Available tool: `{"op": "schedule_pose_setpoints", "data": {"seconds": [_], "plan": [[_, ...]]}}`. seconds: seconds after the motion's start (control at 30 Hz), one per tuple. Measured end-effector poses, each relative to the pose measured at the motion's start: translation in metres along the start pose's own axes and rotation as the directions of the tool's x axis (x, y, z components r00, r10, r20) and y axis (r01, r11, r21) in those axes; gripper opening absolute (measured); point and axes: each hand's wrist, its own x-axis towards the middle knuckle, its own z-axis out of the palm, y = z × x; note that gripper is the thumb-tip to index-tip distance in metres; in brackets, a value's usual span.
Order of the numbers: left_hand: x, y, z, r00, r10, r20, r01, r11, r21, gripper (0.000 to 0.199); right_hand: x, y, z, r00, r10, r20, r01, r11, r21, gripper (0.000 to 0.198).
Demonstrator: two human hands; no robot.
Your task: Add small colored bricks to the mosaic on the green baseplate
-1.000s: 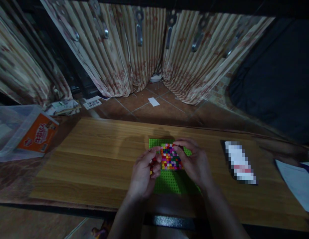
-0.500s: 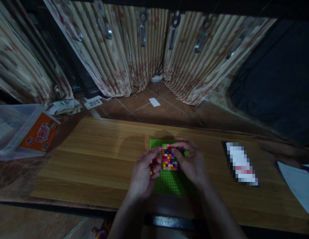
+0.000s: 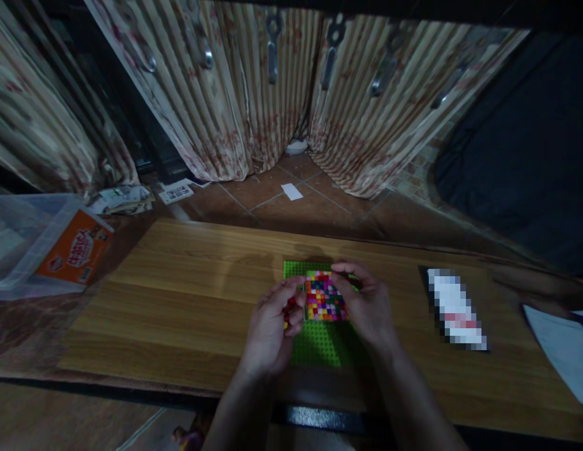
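Note:
A green studded baseplate (image 3: pixel 317 347) lies on the wooden table, with a block of small multicoloured toy bricks (image 3: pixel 323 304) built up on it. At the block's left edge is my left hand (image 3: pixel 271 319), its fingers curled round several loose red and yellow toy bricks (image 3: pixel 289 305). My right hand (image 3: pixel 369 307) reaches over the block's upper right part, thumb and forefinger close together at the coloured studs. Whether a brick sits in that pinch is hidden. The right hand also covers part of the baseplate's right side.
The wooden table (image 3: pixel 178 300) spans the view. On its right lies a blurred-out dark and white item (image 3: pixel 457 310), with white paper (image 3: pixel 561 351) beyond. A clear plastic bin (image 3: pixel 32 250) with an orange label stands at the left. Striped curtains (image 3: pixel 216 94) hang behind.
My right hand has shifted slightly right over the block, so more of the coloured bricks show. My left hand stays in place, still round its bricks.

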Motion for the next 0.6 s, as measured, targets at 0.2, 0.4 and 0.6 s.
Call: {"op": "schedule_pose_setpoints", "data": {"seconds": [0.2,0.4,0.6], "plan": [[-0.0005,0.0002,0.0002,1.0,0.0,0.005,0.0,1.0,0.01,0.026,-0.0006,0.0,0.0005,0.997,0.07,0.018,-0.069,0.997,-0.041,0.026],[-0.0007,0.0007,0.0007,1.0,0.0,0.0,0.0,1.0,0.007,0.028,0.0,-0.0041,0.0012,0.997,0.07,0.023,-0.068,0.996,-0.064,0.027],[-0.0008,0.001,0.0003,1.0,0.004,0.001,-0.004,1.0,0.009,0.026,0.0018,-0.0055,0.0019,0.996,0.079,0.051,-0.076,0.995,-0.058,0.026]]}}
